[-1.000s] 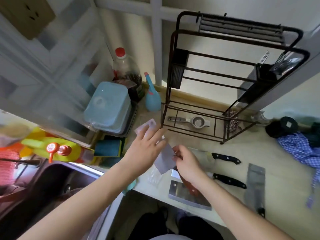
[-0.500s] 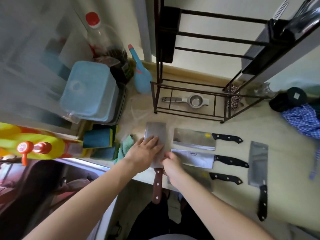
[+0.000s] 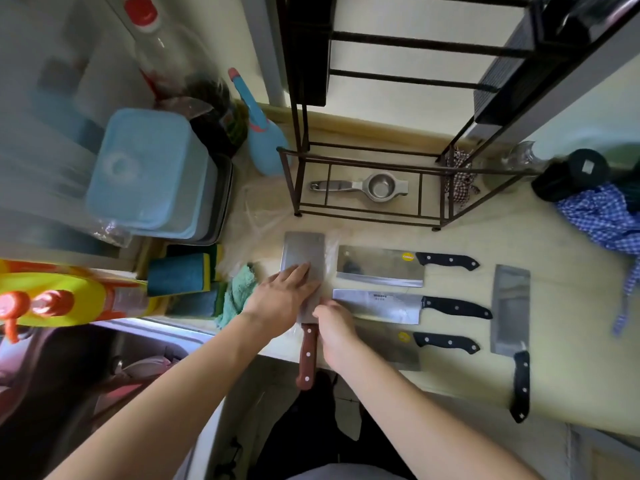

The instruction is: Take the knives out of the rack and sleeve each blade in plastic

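Note:
A cleaver with a brown wooden handle (image 3: 307,355) lies on the counter, blade away from me and handle over the front edge. Clear plastic (image 3: 331,244) shows around its blade (image 3: 304,249). My left hand (image 3: 282,297) presses flat on the blade. My right hand (image 3: 334,323) pinches the plastic at the blade's heel. To the right lie several black-handled cleavers: one (image 3: 381,270), a second (image 3: 377,304), a third (image 3: 446,342) partly under my right wrist, and a fourth (image 3: 510,306) lying lengthwise. The black metal rack (image 3: 363,154) stands behind them.
A steel squeezer (image 3: 377,185) lies inside the rack base. Loose clear plastic (image 3: 258,216) sits left of the rack. Sponges (image 3: 180,275), a teal cloth (image 3: 239,292), a blue box (image 3: 149,171) and bottles crowd the left. A sink (image 3: 104,358) is lower left, a checked cloth (image 3: 602,216) far right.
A second ago both hands held the cleaver and plastic up in the air; they have brought it down flat onto the counter. Since half a second ago the hands have barely moved.

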